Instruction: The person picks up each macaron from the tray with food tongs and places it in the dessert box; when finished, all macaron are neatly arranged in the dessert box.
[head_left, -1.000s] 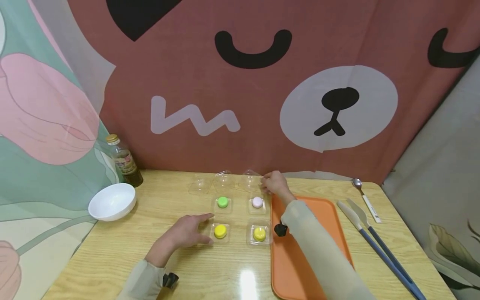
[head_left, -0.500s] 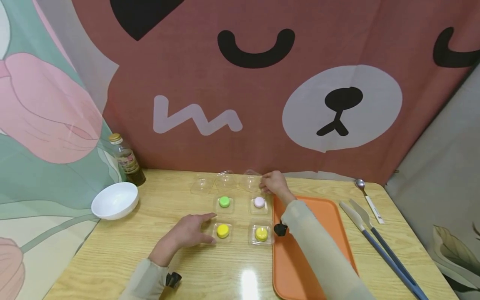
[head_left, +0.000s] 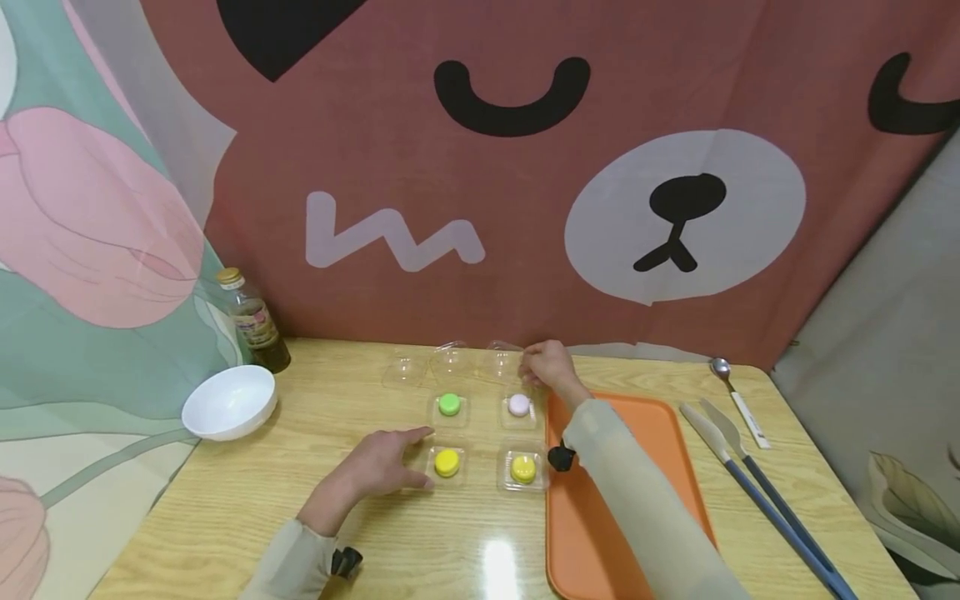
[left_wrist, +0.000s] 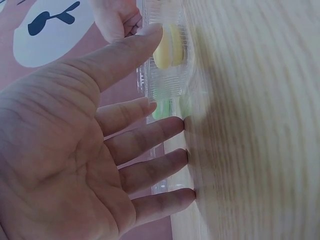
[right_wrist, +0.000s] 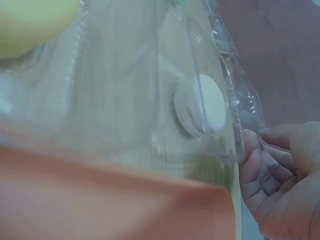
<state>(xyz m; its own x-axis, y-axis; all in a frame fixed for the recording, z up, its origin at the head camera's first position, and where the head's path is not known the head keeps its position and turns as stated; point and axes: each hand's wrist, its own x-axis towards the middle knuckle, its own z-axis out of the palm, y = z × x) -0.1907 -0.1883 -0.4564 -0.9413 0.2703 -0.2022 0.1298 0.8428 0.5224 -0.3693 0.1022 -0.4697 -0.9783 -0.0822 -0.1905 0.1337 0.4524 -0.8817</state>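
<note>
open desk (head_left: 330, 387) stretched from the white bowl (head_left: 228, 402) to the left grip (head_left: 375, 462), and more lay on the person's side of that grip. the left yellow case (head_left: 447, 483) stood just beside its thumb and forefinger, blocking the way rightward. a lane of desk ran between the left yellow case and the right yellow case (head_left: 523, 487), and on between the green case (head_left: 449, 422) and the pink case (head_left: 518, 422); clear covers (head_left: 452, 360) and the curtain (head_left: 405, 312) closed its far end. the right grip (head_left: 550, 367) pinched a clear cover, while the right sleeve (head_left: 637, 500) barred the orange tray (head_left: 585, 542) from above. a strip of desk separated tray and tongs (head_left: 772, 512).
</note>
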